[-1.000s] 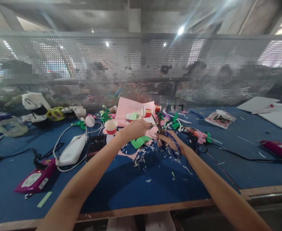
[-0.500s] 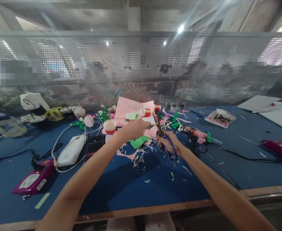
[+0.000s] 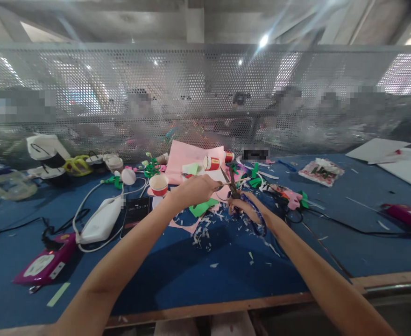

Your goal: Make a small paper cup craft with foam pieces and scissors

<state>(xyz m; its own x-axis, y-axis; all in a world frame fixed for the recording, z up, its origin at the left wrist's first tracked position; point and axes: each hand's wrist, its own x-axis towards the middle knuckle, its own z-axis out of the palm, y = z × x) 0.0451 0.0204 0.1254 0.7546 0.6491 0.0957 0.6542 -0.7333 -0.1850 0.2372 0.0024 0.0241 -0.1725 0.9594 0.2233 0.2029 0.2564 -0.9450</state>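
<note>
My right hand [image 3: 244, 204] is closed round the blue handles of a pair of scissors [image 3: 233, 185]. The blades point up and away, spread apart. Just left of them, my left hand [image 3: 203, 187] pinches a thin, light, stick-like piece [image 3: 225, 184] whose end reaches the blades. Its exact kind is too small to make out. Below the hands lie green paper [image 3: 202, 207] and many small white paper scraps [image 3: 201, 235]. Behind them are a pink paper sheet [image 3: 180, 161] and a red and white paper cup [image 3: 211, 163] on its side.
Another paper cup [image 3: 159, 185] stands left of my left forearm. Further left are a phone [image 3: 137, 212], a white power bank [image 3: 102, 221] and a purple power strip [image 3: 47, 261]. Cables cross the blue table [image 3: 205, 280]. A perforated metal screen [image 3: 205, 93] stands behind.
The scissors' blades have spread wider and their handles have swung slightly right with my right hand. My left hand stays nearly in place, and the view has shifted slightly.
</note>
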